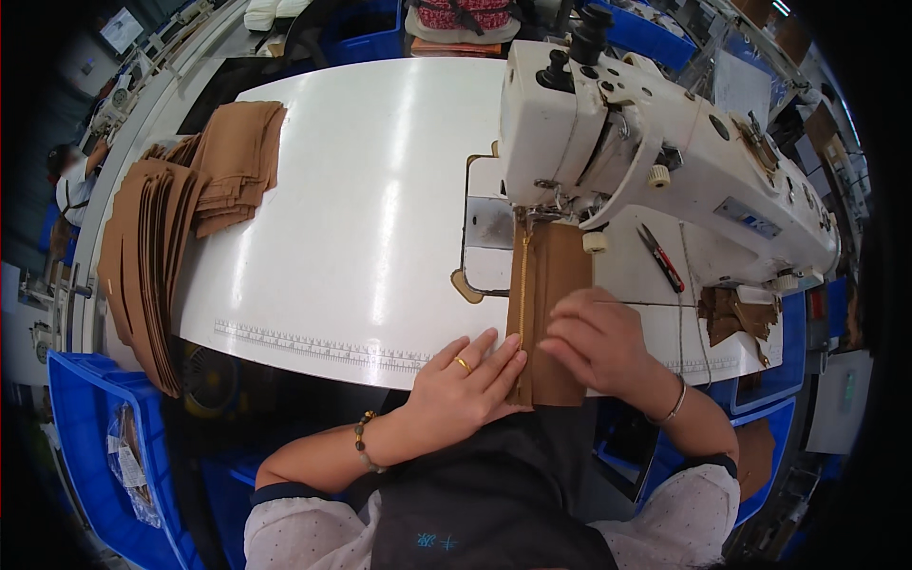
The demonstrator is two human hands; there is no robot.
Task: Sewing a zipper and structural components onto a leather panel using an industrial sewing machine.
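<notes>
A long brown panel (560,318) lies on the white table, its far end under the needle area of the white sewing machine (560,123). A narrow gold strip (525,285), which looks like a zipper, runs along its left side. My left hand (465,380) lies flat, fingers stretched out and pressing on the panel's near left part; a ring and a beaded bracelet show. Over the panel's right side, my right hand (598,342) is closed with curled fingers, the fingertips close to its surface. Whether anything is between them is hidden.
Stacks of brown pieces (147,256) stand at the table's left end. Red-handled snips (662,258) and brown scraps (736,313) lie right of the panel. A ruler scale (323,345) marks the front edge. Blue bins (104,446) flank the table; a person (74,185) sits far left.
</notes>
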